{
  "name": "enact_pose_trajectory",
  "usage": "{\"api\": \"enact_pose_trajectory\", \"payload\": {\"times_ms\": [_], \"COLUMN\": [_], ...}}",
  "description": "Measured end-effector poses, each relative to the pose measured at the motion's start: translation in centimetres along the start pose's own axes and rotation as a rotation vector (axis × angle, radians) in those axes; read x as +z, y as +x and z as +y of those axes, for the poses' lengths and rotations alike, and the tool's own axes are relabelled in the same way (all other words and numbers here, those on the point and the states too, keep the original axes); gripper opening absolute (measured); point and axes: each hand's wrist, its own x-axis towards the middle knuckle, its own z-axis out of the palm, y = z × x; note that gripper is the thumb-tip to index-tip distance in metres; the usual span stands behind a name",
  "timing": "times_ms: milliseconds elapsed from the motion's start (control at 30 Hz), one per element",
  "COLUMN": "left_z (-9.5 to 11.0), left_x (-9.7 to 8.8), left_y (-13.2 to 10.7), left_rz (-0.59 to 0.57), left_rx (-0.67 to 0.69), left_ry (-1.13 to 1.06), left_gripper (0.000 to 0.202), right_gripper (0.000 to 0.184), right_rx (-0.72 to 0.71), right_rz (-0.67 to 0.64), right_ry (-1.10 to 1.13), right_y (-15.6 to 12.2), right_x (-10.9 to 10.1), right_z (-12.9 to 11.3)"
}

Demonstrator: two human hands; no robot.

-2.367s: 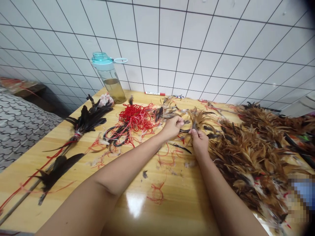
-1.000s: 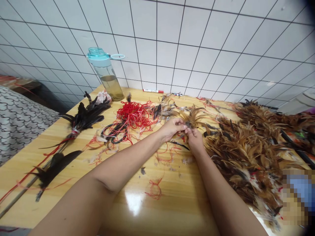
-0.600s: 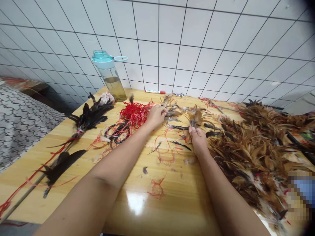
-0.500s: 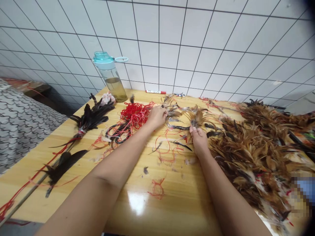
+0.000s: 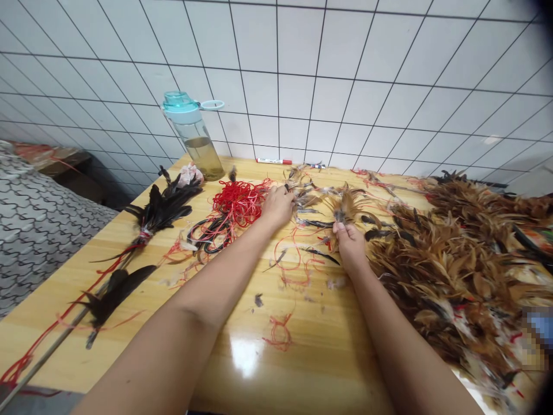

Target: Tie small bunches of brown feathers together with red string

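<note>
My right hand (image 5: 351, 245) pinches the base of a small bunch of brown feathers (image 5: 346, 203), whose tips fan out away from me. To its left, my left hand (image 5: 277, 206) has its fingers curled in at the edge of some loose feathers (image 5: 307, 199). A small dark bit shows at those fingers, but what they hold is hidden. Right beside that hand lies a tangled heap of red string (image 5: 237, 202). Thin dark feathers (image 5: 322, 255) and loose red strands (image 5: 279, 334) are scattered on the wood table (image 5: 311, 369) between my arms.
A large pile of brown feathers (image 5: 449, 259) covers the table's right side. At left lies a stick (image 5: 64, 331) with black feathers (image 5: 166, 202) tied on by red string. A bottle (image 5: 201, 150) and a red-capped marker (image 5: 273, 161) are near the tiled wall (image 5: 298, 98).
My left hand has shifted very slightly to the right, and its fingers look more tucked in. My right hand keeps its pinch on the feather bunch. The view has tilted a little.
</note>
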Motion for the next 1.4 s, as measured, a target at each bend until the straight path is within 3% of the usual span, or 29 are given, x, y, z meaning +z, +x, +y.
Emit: {"api": "enact_pose_trajectory", "payload": {"times_ms": [267,467,667,767,900,967,1100,1200,1400], "left_z": [0.9,2.2,4.4,5.7,6.0,5.4,4.2,4.1,5.9], "left_x": [-0.7,-1.7,-2.4,-2.2,-1.6,-1.5,-1.8,-2.0,-1.2], "left_y": [0.0,0.2,-0.6,-1.3,-1.5,-1.2,-0.8,-0.9,-1.7], "left_rz": [0.032,0.018,-0.179,-0.280,-0.353,-0.300,-0.079,-0.074,-0.039], "left_rx": [0.047,-0.007,-0.118,-0.135,-0.111,-0.079,-0.019,0.012,0.155], "left_ry": [-0.086,-0.369,-0.965,-1.093,-0.973,-0.797,-0.405,-0.270,-0.128], "left_gripper": [0.016,0.008,0.015,0.016,0.008,0.015,0.021,0.013,0.020], "right_gripper": [0.047,0.044,0.041,0.039,0.040,0.040,0.041,0.042,0.041], "right_rx": [-0.013,-0.005,-0.008,-0.011,-0.013,-0.010,0.007,0.006,-0.016], "right_rz": [0.009,0.021,0.065,0.088,0.117,0.125,0.118,0.120,0.140], "right_ry": [-0.054,-0.039,-0.025,-0.009,0.005,0.013,0.037,0.039,-0.015], "right_y": [-0.1,0.0,0.1,0.2,0.3,0.3,0.2,0.3,0.2], "right_x": [-0.1,0.0,-0.1,-0.1,-0.2,-0.2,-0.2,-0.1,0.0], "right_z": [-0.2,-0.1,-0.3,-0.1,0.1,0.1,0.1,0.3,0.0]}}
